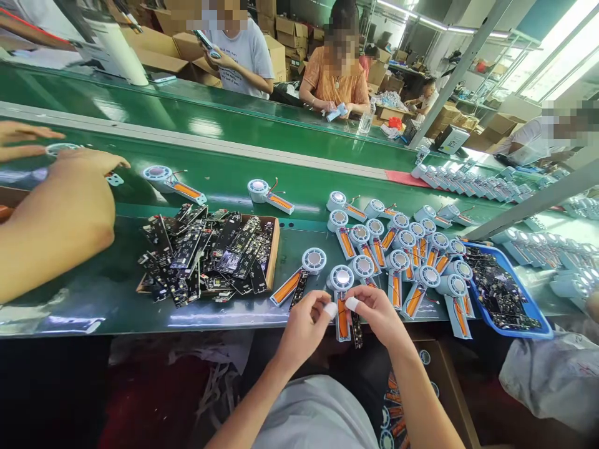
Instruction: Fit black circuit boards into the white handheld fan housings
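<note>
A light-blue handheld fan body (343,324) with an orange battery in its handle lies between my hands, its lower end past the table's front edge. My left hand (309,325) pinches beside the left of the handle; whatever is between its fingertips is too small to make out. From the right, my right hand (378,315) also pinches near the top of the handle, its grip contents hidden. White covers sit on both thumbs. A narrow black circuit board (357,330) hangs below my right fingers. Left of my hands, another fan body (314,260) lies near a second board (299,290).
Several fan bodies (414,249) crowd the table to the right, beside a blue tray (538,321) of circuit boards. A cardboard box (274,255) heaped with boards stands left. A co-worker's arm (70,218) reaches in from the left. An open carton (456,399) sits below the table.
</note>
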Available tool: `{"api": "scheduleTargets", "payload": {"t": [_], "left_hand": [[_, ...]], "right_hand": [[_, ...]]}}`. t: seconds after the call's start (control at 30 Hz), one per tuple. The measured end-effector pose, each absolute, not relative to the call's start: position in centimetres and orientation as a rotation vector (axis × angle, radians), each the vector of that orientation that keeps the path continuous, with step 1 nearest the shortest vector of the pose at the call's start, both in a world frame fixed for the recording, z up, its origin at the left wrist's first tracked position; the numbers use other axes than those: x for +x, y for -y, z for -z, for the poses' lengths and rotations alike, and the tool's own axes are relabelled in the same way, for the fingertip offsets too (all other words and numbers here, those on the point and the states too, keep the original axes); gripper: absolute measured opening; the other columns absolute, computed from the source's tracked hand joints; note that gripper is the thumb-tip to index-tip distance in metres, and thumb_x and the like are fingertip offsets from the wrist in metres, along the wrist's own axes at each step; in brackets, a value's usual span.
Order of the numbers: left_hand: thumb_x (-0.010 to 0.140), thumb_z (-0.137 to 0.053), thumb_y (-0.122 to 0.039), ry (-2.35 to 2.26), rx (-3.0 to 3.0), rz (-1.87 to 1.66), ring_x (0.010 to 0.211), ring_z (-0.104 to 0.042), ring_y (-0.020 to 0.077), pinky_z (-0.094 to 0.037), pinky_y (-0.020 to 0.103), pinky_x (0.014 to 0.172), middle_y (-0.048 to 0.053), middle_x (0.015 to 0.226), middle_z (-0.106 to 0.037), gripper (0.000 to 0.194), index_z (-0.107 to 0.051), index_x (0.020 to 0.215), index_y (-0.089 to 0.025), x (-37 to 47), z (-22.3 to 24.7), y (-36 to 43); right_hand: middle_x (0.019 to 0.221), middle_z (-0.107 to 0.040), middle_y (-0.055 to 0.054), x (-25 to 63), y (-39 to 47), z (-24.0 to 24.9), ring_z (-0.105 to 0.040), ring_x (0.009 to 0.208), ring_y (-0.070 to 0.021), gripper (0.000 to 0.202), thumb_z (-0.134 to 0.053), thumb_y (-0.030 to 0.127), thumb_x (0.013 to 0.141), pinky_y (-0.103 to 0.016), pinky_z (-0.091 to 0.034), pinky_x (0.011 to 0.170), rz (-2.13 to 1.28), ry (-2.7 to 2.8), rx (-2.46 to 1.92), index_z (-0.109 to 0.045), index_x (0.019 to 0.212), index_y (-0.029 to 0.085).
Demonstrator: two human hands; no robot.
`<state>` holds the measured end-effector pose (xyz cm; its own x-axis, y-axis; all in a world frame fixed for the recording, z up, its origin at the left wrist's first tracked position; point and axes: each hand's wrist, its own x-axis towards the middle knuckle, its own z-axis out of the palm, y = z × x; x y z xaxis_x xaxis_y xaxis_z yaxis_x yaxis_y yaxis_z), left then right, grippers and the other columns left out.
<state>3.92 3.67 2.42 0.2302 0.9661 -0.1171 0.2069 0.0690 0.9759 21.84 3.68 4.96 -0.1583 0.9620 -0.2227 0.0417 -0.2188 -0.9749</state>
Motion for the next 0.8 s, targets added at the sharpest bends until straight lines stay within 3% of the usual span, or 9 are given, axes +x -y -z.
{"api": "scheduleTargets", "payload": {"t": [0.07, 0.17, 0.37, 0.5, 0.63, 0.8], "left_hand": [[0.078, -0.068, -0.034, -1.257, 1.407, -0.796, 0.072, -0.066, 0.0179, -0.055, 0.031, 0.070, 0.006, 0.096, -0.075, 0.030, -0.068, 0.102, -0.017, 4.7, -1.6, -4.1], [0.079, -0.067, -0.033, -1.124, 1.349, -0.656, 0.073, -0.067, 0.0189, -0.055, 0.032, 0.072, 0.006, 0.089, -0.074, 0.024, -0.067, 0.096, -0.016, 5.4, -1.0, -4.5], [0.087, -0.058, -0.033, -0.835, 0.990, -0.877, 0.092, -0.070, 0.0196, -0.055, 0.033, 0.086, 0.006, 0.101, -0.074, 0.025, -0.054, 0.107, -0.019, 5.7, -1.4, -3.9], [0.095, -0.047, -0.038, -0.893, 1.008, -0.927, 0.076, -0.068, 0.0170, -0.055, 0.031, 0.072, 0.003, 0.095, -0.070, 0.027, -0.045, 0.115, -0.021, 5.5, -1.8, -3.3], [0.097, -0.044, -0.044, -0.986, 1.066, -0.949, 0.078, -0.066, 0.0183, -0.055, 0.032, 0.072, 0.003, 0.095, -0.067, 0.031, -0.045, 0.118, -0.021, 5.1, -1.7, -3.1], [0.096, -0.047, -0.041, -1.055, 1.104, -1.000, 0.088, -0.064, 0.0183, -0.052, 0.031, 0.081, 0.005, 0.103, -0.066, 0.031, -0.047, 0.119, -0.021, 5.0, -1.7, -3.2]], "right_hand": [[0.064, -0.059, 0.002, 21.7, -3.4, -4.8, -0.052, 0.052, -0.0114, 0.031, -0.072, 0.048, 0.079, -0.026, -0.048, 0.055, -1.497, 1.176, -1.263, -0.064, 0.078, 0.018], [0.067, -0.058, 0.001, 21.6, -2.8, -4.8, -0.048, 0.050, -0.0098, 0.034, -0.073, 0.051, 0.077, -0.023, -0.044, 0.050, -1.508, 1.216, -1.215, -0.063, 0.075, 0.018], [0.083, -0.065, -0.004, 21.4, -2.0, -4.9, -0.061, 0.074, -0.0173, 0.028, -0.074, 0.046, 0.081, -0.029, -0.054, 0.067, -1.300, 1.292, -1.177, -0.062, 0.090, 0.021], [0.091, -0.068, -0.004, 21.3, -2.1, -4.7, -0.066, 0.080, -0.0186, 0.028, -0.067, 0.035, 0.086, -0.028, -0.054, 0.067, -1.108, 1.292, -1.296, -0.057, 0.109, 0.024], [0.096, -0.071, -0.006, 21.6, -1.9, -4.8, -0.068, 0.086, -0.0204, 0.015, -0.057, 0.027, 0.092, -0.029, -0.052, 0.074, -0.737, 1.595, -1.539, -0.058, 0.107, 0.024], [0.071, -0.069, -0.004, 21.6, -1.1, -7.1, -0.062, 0.060, -0.0182, 0.020, -0.046, 0.022, 0.099, -0.027, -0.034, 0.055, -0.468, 2.261, -1.658, -0.063, 0.090, 0.023]]}}
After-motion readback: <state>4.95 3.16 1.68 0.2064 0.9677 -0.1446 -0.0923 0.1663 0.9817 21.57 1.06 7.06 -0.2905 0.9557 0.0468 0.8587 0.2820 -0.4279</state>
